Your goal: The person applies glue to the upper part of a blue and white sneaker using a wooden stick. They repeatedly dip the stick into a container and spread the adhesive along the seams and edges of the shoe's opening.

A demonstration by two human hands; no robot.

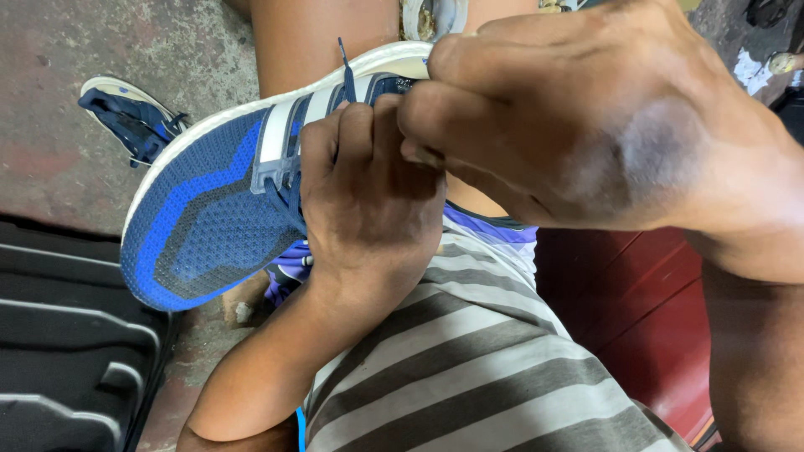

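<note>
Blue knit covers the sneaker (205,209) resting on the person's lap, its white sole turned away and its heel hidden behind both hands. The left hand (373,197) curls closed over the shoe's lacing, fingers folded so what they grip is hard to make out. The right hand (586,125), large and partly cut off by the frame edge, meets it, fingertips pressed together just beside a dark lace end (345,67) that sticks up above the left hand. Left of the hands, a second dark shoe (130,113) lies on the concrete floor (50,100).
</note>
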